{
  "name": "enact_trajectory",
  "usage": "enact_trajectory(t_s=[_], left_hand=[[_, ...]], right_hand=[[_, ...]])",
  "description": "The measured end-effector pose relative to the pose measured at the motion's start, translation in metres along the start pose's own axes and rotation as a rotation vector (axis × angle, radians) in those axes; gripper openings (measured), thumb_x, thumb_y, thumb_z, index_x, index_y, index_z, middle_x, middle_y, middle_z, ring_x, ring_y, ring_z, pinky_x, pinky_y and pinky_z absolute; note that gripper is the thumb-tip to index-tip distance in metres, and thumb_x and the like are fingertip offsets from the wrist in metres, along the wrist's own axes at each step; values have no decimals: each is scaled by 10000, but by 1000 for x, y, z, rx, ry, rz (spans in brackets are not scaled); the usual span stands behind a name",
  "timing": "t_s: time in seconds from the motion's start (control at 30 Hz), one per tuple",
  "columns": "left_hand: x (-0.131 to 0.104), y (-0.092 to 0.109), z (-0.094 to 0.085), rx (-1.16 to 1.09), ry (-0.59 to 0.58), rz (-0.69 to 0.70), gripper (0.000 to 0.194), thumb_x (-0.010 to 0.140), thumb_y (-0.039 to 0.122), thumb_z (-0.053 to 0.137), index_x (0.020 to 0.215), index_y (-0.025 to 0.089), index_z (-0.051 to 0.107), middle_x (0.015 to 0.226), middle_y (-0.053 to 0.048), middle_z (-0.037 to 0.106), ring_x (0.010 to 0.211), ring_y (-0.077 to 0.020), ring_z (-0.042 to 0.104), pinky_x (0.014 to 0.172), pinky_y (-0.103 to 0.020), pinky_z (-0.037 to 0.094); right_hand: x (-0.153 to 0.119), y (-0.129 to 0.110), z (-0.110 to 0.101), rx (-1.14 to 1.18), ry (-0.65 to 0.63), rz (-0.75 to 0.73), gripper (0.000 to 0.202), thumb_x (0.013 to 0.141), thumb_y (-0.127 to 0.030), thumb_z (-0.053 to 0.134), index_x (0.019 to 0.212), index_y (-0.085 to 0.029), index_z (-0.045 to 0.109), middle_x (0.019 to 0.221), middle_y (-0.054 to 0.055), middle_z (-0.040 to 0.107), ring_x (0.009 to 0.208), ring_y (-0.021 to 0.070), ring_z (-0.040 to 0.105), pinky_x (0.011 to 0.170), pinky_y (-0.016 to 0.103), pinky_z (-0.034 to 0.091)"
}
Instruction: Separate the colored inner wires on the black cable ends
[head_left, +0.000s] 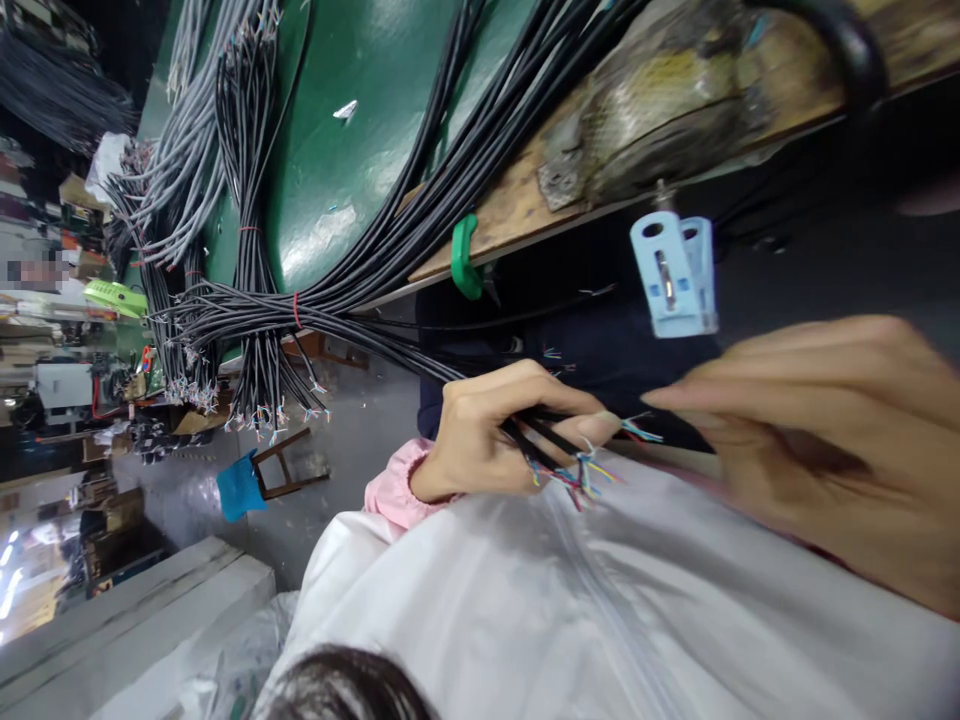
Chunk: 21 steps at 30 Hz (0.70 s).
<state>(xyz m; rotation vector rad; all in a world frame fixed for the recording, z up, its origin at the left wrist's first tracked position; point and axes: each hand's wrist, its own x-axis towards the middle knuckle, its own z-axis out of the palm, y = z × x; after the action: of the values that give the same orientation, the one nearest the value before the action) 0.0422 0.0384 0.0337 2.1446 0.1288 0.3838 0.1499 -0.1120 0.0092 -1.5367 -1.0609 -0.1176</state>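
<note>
My left hand (510, 425), with a pink cuff at the wrist, is closed around several black cables (409, 350). Their stripped ends fan out beyond its fingers as thin coloured wires (589, 475). One more cable end (641, 430) shows at the left fingertips. My right hand (832, 440), partly blurred, has thumb and forefinger pinched together just right of that end. Whatever those fingers hold, if anything, is too small to make out.
Bundles of black cable (251, 180) and grey cable (184, 140) lie on the green tabletop (330, 160). A green clamp-like piece (465, 257) and a light blue clip (675, 275) are at its edge, near a taped lump (660, 100). A blue stool (241, 485) stands beyond.
</note>
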Motion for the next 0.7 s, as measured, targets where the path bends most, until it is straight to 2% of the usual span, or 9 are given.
enact_trajectory(t_s=[0.1, 0.2, 0.33, 0.47, 0.53, 0.6, 0.7], left_hand=[[1, -1, 0, -53, -33, -4, 501, 1007, 527, 517, 783, 124, 715, 708, -29, 706, 611, -75, 625, 605, -202, 515], [2, -1, -3, -86, -73, -8, 461, 1003, 506, 539, 812, 130, 726, 739, -38, 725, 641, -93, 650, 629, -212, 533], [4, 1, -8, -52, -139, -11, 433, 1022, 430, 506, 835, 125, 750, 750, -39, 743, 624, -87, 649, 606, -201, 521], [5, -2, -8, 24, -205, -62, 490, 973, 549, 545, 829, 144, 781, 707, -39, 730, 556, -89, 605, 562, -219, 517], [5, -4, -6, 70, -207, -86, 533, 963, 595, 526, 846, 151, 797, 692, -44, 717, 564, -105, 614, 554, -240, 515], [6, -4, -5, 80, -198, -85, 568, 979, 596, 482, 841, 146, 802, 678, -48, 703, 580, -113, 627, 560, -252, 512], [7, -1, -4, 73, -201, -96, 593, 995, 579, 459, 801, 133, 797, 647, -47, 683, 572, -106, 617, 556, -251, 499]], right_hand=[[-2, 1, -1, 20, -14, -55, 317, 888, -58, 646, 925, -372, 664, 789, 5, 699, 720, 180, 653, 609, 366, 523], [-3, 0, 3, 9, -36, -25, 343, 894, -79, 633, 965, -412, 673, 816, -13, 729, 743, 195, 682, 634, 390, 551], [-3, -1, 10, 3, 1, 2, 302, 923, -73, 591, 883, -369, 638, 767, -24, 707, 732, 174, 663, 670, 364, 556], [1, 6, 7, 10, -80, 15, 256, 956, -96, 558, 871, -333, 606, 812, -12, 710, 811, 156, 668, 703, 334, 548], [6, 13, 4, 74, -116, 53, 213, 980, -177, 565, 835, -326, 609, 756, -7, 689, 756, 155, 658, 660, 336, 532], [12, 22, 2, 164, -149, 109, 246, 1011, -338, 555, 775, -316, 617, 682, 11, 655, 678, 161, 640, 602, 353, 507], [17, 32, 4, 195, -47, 249, 368, 995, -516, 571, 714, -283, 618, 675, 51, 643, 640, 165, 620, 556, 371, 443]])
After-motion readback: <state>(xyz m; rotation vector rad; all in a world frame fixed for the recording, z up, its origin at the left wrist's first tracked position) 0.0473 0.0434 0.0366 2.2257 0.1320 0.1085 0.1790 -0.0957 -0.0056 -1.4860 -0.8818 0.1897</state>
